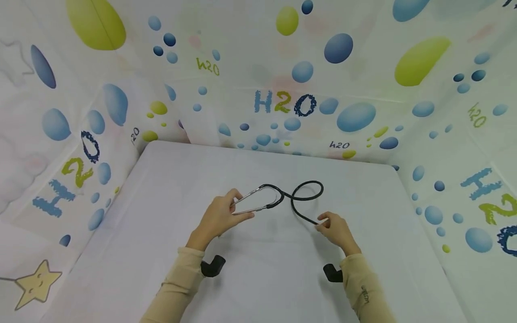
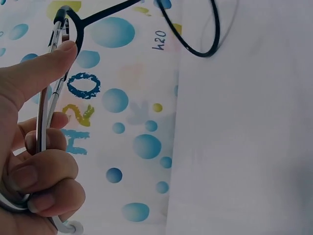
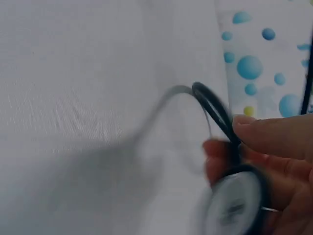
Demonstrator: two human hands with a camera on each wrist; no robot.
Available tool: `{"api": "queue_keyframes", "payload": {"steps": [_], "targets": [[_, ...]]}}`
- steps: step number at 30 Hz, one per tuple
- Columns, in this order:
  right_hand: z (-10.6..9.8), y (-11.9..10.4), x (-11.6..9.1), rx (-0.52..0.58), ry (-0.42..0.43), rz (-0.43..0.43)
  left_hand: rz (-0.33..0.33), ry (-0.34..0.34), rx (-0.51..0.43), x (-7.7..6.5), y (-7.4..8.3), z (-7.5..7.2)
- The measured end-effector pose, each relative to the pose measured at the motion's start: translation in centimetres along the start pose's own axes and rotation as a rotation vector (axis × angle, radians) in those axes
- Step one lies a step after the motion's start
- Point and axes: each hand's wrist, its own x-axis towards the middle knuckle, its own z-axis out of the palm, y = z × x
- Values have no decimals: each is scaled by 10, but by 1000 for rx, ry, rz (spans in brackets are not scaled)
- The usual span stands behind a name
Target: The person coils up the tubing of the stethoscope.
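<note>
White tabletop [image 1: 262, 278] underlies a stethoscope [image 1: 287, 195]: silvery metal, looped black tubing [image 1: 304, 199].

Soft, fairly even light fills the head view, leaving faint shadows on the white tabletop [image 1: 266, 278]. Both wrist views are dimmer and greyer; in the right one, the stethoscope chest piece [image 3: 235, 203] is blurred and a broad shadow spreads soft-edged.

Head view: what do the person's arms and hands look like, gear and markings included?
Left sleeve and right sleeve: long, beige; the right bears a small dark marking, illegible. Black angular pieces, left and right, jut from their inner sides. Left hand and right hand: ungloved. No cables visible.
</note>
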Motion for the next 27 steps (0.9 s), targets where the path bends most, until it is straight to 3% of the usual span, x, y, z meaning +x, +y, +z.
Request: {"api": "queue_keyframes", "payload": {"steps": [2,4,8,11,13,15,17,21,23,27], "targets": [[5,-7,0,-30,38,-49,-6,-8,11,0,1,-1],[9,-16,1,-11,147,-135,-6,-15,26,0,2,-2],[17,-36,5,38,471,-434,0,-36,65,1,4,-4],[21,-49,8,-9,606,-636,18,-57,78,1,6,-7],[22,-52,10,-51,600,-732,42,-63,65,1,7,-8],[22,-53,10,-65,521,-773,69,-56,45,2,7,-9],[21,-51,9,-48,407,-763,97,-39,24,2,5,-10],[19,-48,3,0,216,-666,120,-20,16,3,1,-12],[17,-47,2,31,188,-642,120,-25,21,2,0,-13],[15,-49,1,63,233,-647,104,-54,41,1,-1,-14]]}}
